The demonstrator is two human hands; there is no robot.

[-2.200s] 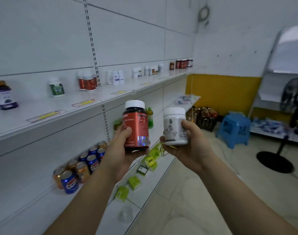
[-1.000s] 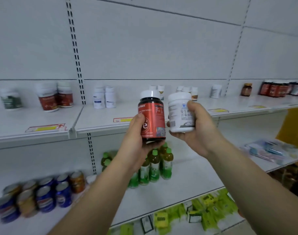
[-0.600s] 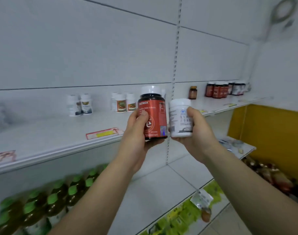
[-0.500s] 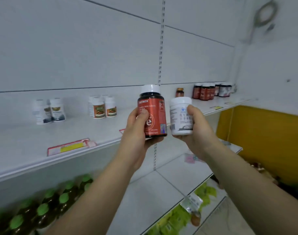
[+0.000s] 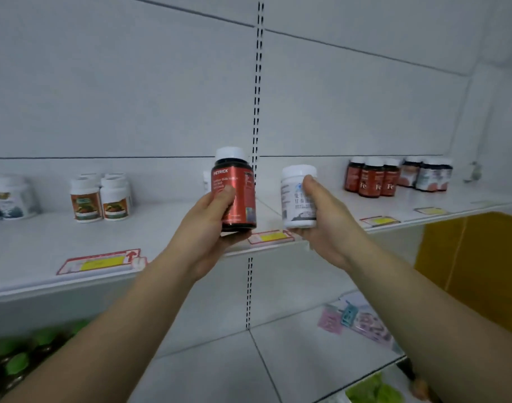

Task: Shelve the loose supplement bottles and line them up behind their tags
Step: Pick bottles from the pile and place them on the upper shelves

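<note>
red-labelled bottle (image 5: 235, 196); white bottle (image 5: 297, 196)

Upper shelf (image 5: 167, 228): wide bare stretch between orange-label bottles (image 5: 100, 199) left and 3 red-label bottles (image 5: 371, 178) right. 1 small white bottle (image 5: 206, 181) at back near slotted upright (image 5: 257, 97), partly hidden. Dark bottles (image 5: 429, 177) crowd far right end.

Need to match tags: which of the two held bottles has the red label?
The dark bottle in the left hand; the right hand holds a white bottle with no red.

Left bottle (image 5: 234, 193) beside right bottle (image 5: 292, 199), apparently before shelf (image 5: 167, 228).
</note>
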